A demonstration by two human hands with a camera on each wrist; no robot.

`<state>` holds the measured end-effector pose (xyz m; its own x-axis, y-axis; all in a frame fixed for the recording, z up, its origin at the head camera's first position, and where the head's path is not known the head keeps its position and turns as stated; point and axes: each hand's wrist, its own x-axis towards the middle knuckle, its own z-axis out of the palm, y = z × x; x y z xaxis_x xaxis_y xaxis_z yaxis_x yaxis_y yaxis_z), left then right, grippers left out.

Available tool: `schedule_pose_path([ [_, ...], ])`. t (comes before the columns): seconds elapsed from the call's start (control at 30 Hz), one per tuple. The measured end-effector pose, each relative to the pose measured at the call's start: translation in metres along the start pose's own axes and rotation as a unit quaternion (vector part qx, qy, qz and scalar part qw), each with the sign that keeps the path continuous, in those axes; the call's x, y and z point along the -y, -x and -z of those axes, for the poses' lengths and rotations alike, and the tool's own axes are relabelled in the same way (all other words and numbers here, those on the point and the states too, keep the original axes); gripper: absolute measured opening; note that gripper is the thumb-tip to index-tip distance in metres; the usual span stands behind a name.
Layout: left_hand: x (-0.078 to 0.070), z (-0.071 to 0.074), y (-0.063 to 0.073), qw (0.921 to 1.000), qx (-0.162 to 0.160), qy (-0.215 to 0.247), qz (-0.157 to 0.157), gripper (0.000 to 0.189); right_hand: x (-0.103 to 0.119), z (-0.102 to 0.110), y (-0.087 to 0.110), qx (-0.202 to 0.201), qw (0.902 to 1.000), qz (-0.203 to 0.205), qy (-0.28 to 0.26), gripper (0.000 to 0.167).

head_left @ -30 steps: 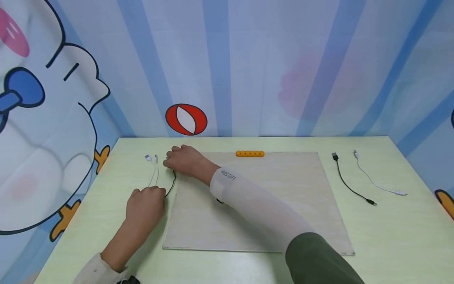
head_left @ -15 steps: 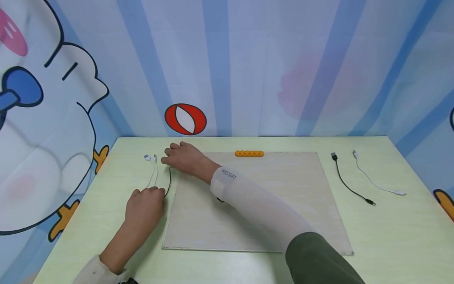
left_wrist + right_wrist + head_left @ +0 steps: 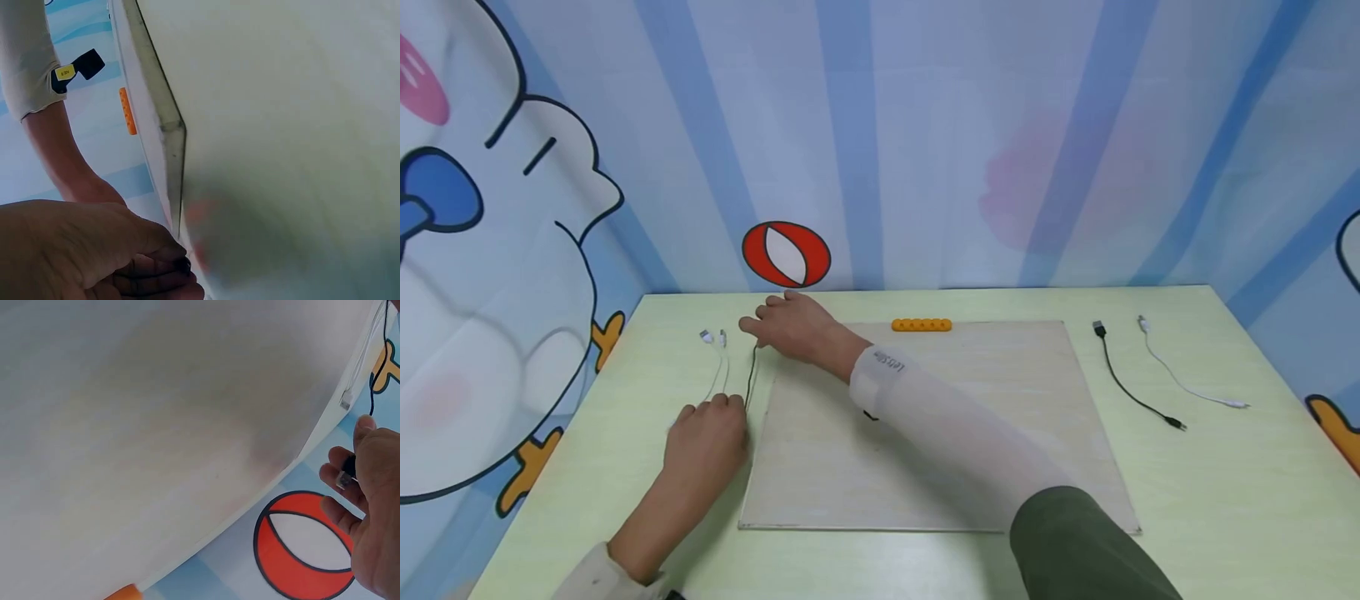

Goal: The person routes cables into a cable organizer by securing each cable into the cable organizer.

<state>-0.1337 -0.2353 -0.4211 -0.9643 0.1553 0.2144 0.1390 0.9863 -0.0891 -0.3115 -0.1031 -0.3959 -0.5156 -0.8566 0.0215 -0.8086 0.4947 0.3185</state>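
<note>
A short black USB cable (image 3: 751, 373) runs between my two hands along the left edge of the board. My right hand (image 3: 797, 327) pinches its upper part between thumb and fingers; in the right wrist view, the cable's USB plug (image 3: 345, 478) with its metal tip pokes out among the fingers. Nearer to me, my left hand (image 3: 706, 442) holds the lower end, and a small dark piece (image 3: 183, 264) shows at its fingertips in the left wrist view. White cable ends (image 3: 715, 367) lie beside the left hand, which hides their lower part.
A pale wooden board (image 3: 985, 450) lies mid-table, partly under the right sleeve. An orange bumpy strip (image 3: 922, 325) sits at its back edge. On the right lie another black USB cable (image 3: 1124, 387) and a white cable (image 3: 1180, 382). A printed curtain (image 3: 925, 150) rises behind the table.
My right hand has moved slightly farther back, and the black cable between the hands has gone from curved to nearly straight. My left hand stays almost in place.
</note>
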Motion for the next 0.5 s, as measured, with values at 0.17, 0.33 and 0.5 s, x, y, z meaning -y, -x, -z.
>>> schedule_pose_path([
  [0.17,-0.004,0.001,-0.001,0.9997,-0.022,-0.006,-0.011,0.024,-0.012,-0.004,0.005,0.006,0.9998,-0.002,-0.016,0.035],
  [0.33,-0.008,0.004,-0.003,0.9993,-0.016,0.031,-0.01,0.024,-0.027,-0.002,0.011,0.017,0.9924,-0.005,-0.122,0.019],
  [0.5,-0.012,0.006,-0.004,0.9982,0.0,0.059,-0.008,0.015,-0.046,-0.002,0.02,0.022,0.9659,0.0,-0.258,0.016],
])
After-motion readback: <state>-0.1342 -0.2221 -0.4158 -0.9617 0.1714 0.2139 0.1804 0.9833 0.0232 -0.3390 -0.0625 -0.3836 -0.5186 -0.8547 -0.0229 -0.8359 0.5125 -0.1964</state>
